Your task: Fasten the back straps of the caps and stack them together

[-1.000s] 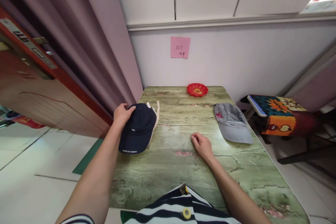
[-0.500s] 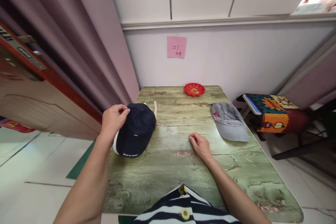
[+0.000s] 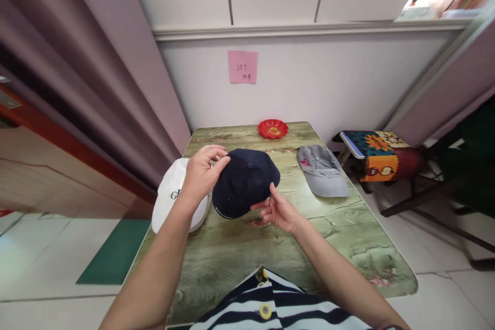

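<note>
The counter [image 3: 216, 263], with its green wood-grain top, carries everything within reach. Over its left-centre part is the navy cap [image 3: 247, 178], tilted, brim slanting toward the person, and it looks raised off the surface. Both hands are engaged with this one cap, so its weight seems shared between them. The white cap [image 3: 166, 193] lies just beside it at the counter's left edge, its front mostly uncovered, though the left forearm crosses in front of it and hides part of the lettering. The grey cap [image 3: 323, 170] rests apart near the right edge, untouched. The left hand [image 3: 201, 172] pinches the navy crown's left side between thumb and fingers; the right hand [image 3: 284, 211] has its thumb against the opposite side, fingers curled beneath. The red dish [image 3: 264, 131] sits at the far edge, well apart from both hands.
</note>
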The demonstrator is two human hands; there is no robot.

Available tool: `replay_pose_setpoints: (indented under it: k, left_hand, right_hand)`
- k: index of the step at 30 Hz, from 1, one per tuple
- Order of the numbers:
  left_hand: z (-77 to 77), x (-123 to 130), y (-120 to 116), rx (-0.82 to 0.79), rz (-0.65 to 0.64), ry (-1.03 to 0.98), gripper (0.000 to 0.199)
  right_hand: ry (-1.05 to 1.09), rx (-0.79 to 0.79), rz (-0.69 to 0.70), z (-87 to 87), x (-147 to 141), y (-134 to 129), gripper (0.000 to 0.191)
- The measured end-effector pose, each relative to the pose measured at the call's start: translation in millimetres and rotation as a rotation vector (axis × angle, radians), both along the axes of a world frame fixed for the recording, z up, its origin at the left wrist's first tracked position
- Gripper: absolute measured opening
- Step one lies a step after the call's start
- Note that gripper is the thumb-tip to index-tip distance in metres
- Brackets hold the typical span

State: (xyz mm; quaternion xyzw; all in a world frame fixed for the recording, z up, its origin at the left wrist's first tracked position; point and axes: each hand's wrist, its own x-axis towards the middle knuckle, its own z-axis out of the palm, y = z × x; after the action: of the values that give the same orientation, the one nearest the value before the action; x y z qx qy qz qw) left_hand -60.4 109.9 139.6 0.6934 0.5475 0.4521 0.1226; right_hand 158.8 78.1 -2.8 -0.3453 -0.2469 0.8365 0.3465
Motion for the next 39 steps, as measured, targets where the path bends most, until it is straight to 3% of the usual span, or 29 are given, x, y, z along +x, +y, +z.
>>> replay_pose_setpoints:
  k: [5,9,13,15,17,20,26,29,32,36,39]
  left_hand:
    - [-23.1,12.8,20.9,0.024,-0.093,-0.142,0.015]
    - [-52.5,17.8,10.9,0.038,-0.174,-0.135,0.011]
    - [-93.5,19.0,-8.7,-0.042,-0.150,-0.092,0.013]
    - [-104.3,17.3,-15.5,-0.067,-0.124,-0.118,0.013]
    - [-103.2,14.3,-19.7,-0.059,-0.097,-0.128,0.012]
    - [-85.9,8.9,-24.4,0.006,-0.079,-0.110,0.010]
    - [-57.6,3.4,-39.5,0.043,-0.177,-0.106,0.010]
    - [-48.1,5.6,-45.4,0.066,-0.067,-0.146,0.013]
    - [-33.1,11.9,-44.8,0.100,0.031,-0.005,0.016]
    - [-24.2,25.5,-33.9,-0.115,-0.166,0.346,0.038]
    - [-38.1,35.2,-25.6,-0.363,-0.267,0.536,0.053]
  right_hand:
    - [0.055,0.238,-0.317,3.8,10.7,19.3,0.042]
    - [-0.163,0.461,-0.514,-6.9,27.2,41.8,0.043]
    - [-0.261,0.510,-0.580,-19.2,38.7,52.5,0.034]
    - [-0.252,0.490,-0.567,-23.2,37.4,51.6,0.032]
    - [-0.242,0.451,-0.533,-25.4,32.6,48.8,0.033]
    - [-0.259,0.415,-0.466,-24.3,25.3,45.5,0.037]
    - [-0.259,0.509,-0.456,-7.7,23.9,44.3,0.043]
    - [-0.277,0.582,-0.450,0.3,26.4,41.1,0.040]
    - [-0.333,0.679,-0.451,2.5,27.9,36.0,0.034]
    - [-0.374,0.685,-0.415,-4.8,26.0,29.6,0.029]
    - [-0.326,0.626,-0.411,-14.8,23.5,27.6,0.030]
